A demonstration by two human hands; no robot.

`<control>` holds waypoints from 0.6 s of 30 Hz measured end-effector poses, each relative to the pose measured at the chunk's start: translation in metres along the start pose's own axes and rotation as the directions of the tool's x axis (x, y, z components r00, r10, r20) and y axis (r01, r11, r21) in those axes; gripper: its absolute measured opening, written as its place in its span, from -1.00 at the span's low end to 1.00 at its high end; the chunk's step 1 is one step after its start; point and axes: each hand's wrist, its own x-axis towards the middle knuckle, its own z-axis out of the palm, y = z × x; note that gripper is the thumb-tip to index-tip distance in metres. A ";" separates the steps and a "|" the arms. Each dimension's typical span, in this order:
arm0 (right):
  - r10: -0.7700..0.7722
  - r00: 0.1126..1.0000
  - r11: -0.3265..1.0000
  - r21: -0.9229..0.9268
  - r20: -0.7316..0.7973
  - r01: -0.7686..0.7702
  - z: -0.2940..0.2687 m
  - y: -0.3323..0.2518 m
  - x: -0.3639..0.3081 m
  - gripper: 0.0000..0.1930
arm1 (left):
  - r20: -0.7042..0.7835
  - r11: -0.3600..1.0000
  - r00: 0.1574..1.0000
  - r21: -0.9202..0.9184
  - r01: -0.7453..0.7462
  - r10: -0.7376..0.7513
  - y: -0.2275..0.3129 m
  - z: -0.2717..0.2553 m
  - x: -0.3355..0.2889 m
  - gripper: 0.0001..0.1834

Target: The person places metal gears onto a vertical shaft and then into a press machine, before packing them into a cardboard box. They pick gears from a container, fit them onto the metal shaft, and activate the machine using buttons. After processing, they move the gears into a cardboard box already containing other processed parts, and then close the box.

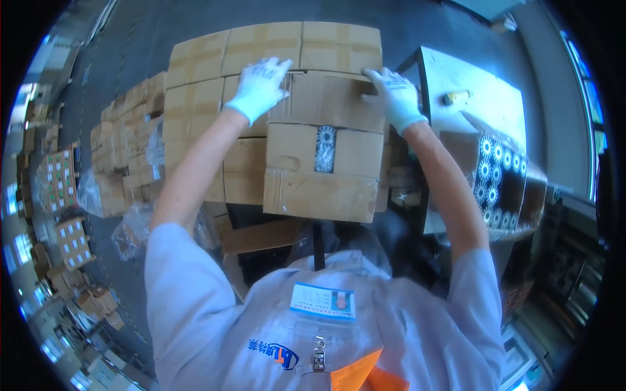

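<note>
The box (357, 156) sits at the centre of the frame, a narrow gap in its top showing black-and-white star shapes. A broad flap (329, 101) lies at its upper edge, and both gloved hands are there. The left hand (261, 85) is open, fingers loosely spread over the flap's left corner, nothing held. The right hand (394, 96) is half open at the flap's right edge; from where I stand I can't tell whether it grips.

Behind, taped cartons (195, 58) fill the upper middle and run down the left of the box. At right of frame stands a white table (482, 78) with a yellow-and-dark cylinder (456, 97) on it, and near its lower end an open carton (456, 148) full of star-patterned pieces (493, 173). More cartons (130, 133) and crumpled plastic (134, 228) lie left.
</note>
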 end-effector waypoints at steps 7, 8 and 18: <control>0.156 0.845 0.931 0.209 0.512 -0.299 0.093 0.020 -0.022 -0.68 | 0.166 0.932 0.978 -0.358 -0.056 0.123 0.065 0.017 -0.122 -0.04; 0.070 0.929 0.965 0.212 0.363 -0.156 0.083 0.020 -0.034 -0.67 | 0.133 0.933 0.970 -0.327 -0.149 0.202 0.065 0.028 -0.143 0.00; -0.090 0.944 0.995 0.079 0.318 0.068 0.003 -0.093 -0.182 0.05 | 0.364 0.978 0.908 -0.054 -0.202 0.207 0.079 0.020 -0.148 -0.09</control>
